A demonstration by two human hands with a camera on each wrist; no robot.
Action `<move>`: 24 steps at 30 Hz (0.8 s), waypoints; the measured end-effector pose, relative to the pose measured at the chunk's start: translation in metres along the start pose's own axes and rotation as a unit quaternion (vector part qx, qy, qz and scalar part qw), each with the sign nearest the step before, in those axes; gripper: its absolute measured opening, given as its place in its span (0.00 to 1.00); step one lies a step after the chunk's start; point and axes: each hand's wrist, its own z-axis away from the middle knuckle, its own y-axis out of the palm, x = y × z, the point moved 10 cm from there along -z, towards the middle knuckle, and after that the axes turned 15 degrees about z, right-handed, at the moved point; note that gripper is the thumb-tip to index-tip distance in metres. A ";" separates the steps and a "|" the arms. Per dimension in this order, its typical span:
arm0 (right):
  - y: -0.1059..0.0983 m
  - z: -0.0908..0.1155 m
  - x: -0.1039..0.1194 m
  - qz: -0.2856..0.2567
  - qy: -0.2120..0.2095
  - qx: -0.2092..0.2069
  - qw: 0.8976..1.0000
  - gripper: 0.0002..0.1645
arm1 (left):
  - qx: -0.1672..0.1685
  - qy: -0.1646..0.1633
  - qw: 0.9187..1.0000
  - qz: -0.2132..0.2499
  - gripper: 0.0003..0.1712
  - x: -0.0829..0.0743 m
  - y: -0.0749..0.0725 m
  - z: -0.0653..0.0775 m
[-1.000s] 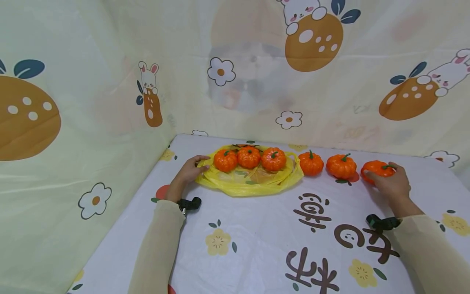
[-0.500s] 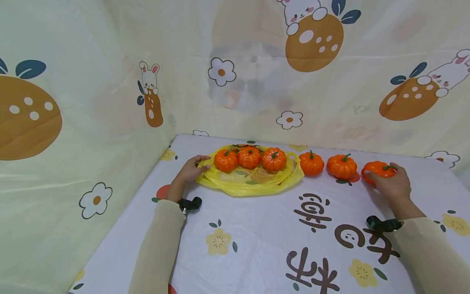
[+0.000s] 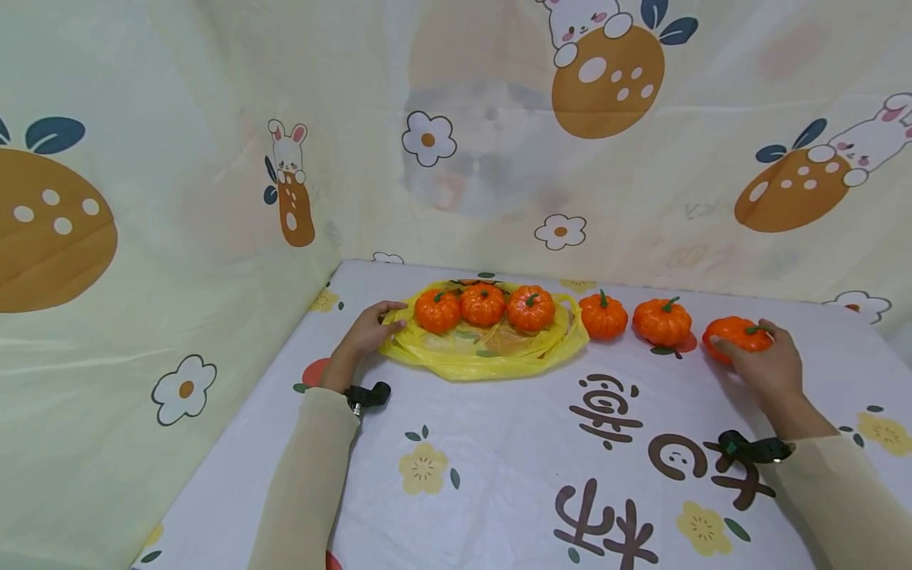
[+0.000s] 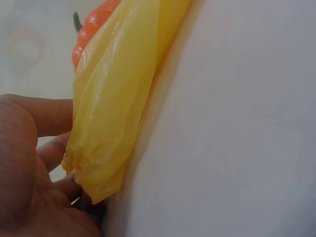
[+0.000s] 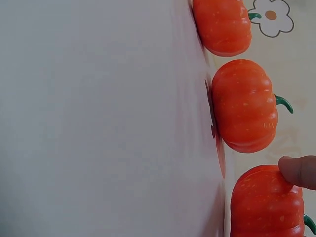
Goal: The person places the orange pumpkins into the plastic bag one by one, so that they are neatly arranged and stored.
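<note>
Three small orange pumpkins, the middle one [image 3: 483, 305] among them, sit on a spread yellow plastic bag [image 3: 477, 366]. At the bag's left end, my left hand [image 3: 366, 331] holds its edge; the left wrist view has crumpled plastic [image 4: 106, 170] between the fingers. My right hand [image 3: 773, 370] grips the rightmost pumpkin [image 3: 732, 332], thumb on its near left side and fingers at its right; its green stem points right. In the right wrist view the thumb [image 5: 298, 171] presses that pumpkin [image 5: 266, 207], while the other fingers are out of sight.
Between bag and right hand, a pumpkin [image 3: 602, 318] stands against the bag's right end and another pumpkin [image 3: 663, 323] sits farther right. All rest on a white patterned tablecloth [image 3: 499, 443]. A printed curtain [image 3: 492, 182] rises behind the table and along the left.
My right hand and the pumpkin in it have shifted slightly to the right and nearer. The left hand, the bag and the other pumpkins stay put.
</note>
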 end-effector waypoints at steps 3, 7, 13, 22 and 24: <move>0.001 0.003 -0.001 -0.003 -0.002 0.004 1.000 0.57 | 0.000 0.000 1.000 -0.003 0.22 0.000 0.000 0.000; 0.003 0.009 0.000 -0.006 -0.008 0.007 1.000 0.57 | 0.001 0.004 1.000 0.000 0.22 0.000 0.000 0.001; 0.003 0.018 -0.002 -0.002 -0.011 0.008 1.000 0.56 | 0.004 0.002 1.000 -0.003 0.23 0.000 0.001 0.000; 0.007 0.032 0.001 -0.001 -0.026 0.018 0.999 0.57 | 0.004 0.001 1.000 0.001 0.22 0.001 0.000 0.000; 0.009 0.036 0.003 0.002 -0.031 0.018 0.999 0.57 | 0.004 -0.002 1.000 0.004 0.22 0.002 0.000 -0.001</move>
